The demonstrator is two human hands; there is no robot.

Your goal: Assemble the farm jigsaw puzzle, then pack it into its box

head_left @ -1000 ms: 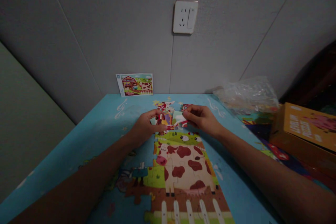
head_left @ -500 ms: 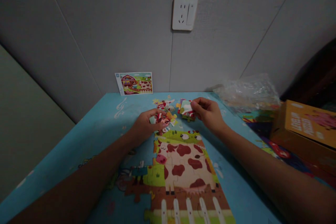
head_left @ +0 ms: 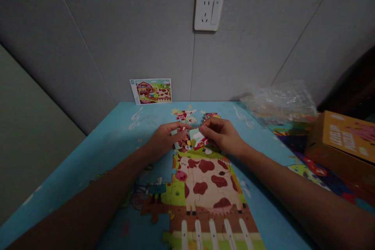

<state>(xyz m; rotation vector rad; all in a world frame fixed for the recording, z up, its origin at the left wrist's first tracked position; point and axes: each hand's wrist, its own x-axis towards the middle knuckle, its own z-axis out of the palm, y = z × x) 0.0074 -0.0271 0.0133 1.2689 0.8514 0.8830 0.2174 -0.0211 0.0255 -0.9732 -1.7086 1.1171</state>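
My left hand [head_left: 164,138] is closed, thumb and fingers pinching several colourful puzzle pieces [head_left: 184,145] just beyond the joined puzzle. My right hand [head_left: 224,136] pinches a puzzle piece [head_left: 195,136] in pale blue, white and red by its right edge. This piece is right beside the pieces in my left hand; whether they touch I cannot tell. Nearer to me lies the partly joined jigsaw puzzle [head_left: 209,181], with a brown-spotted cow and a white fence. Past my hands are loose barn pieces [head_left: 185,116] and another loose piece [head_left: 211,115], partly hidden by my right hand.
A picture card [head_left: 154,91] leans on the wall behind the blue table [head_left: 117,125]. To the right lie a clear plastic bag [head_left: 281,101] and an orange puzzle box [head_left: 342,136]. A power socket [head_left: 208,11] is on the wall.
My right hand has moved left and a little nearer, bringing its piece from the small pile at the back over to my left hand. The left hand has barely moved.
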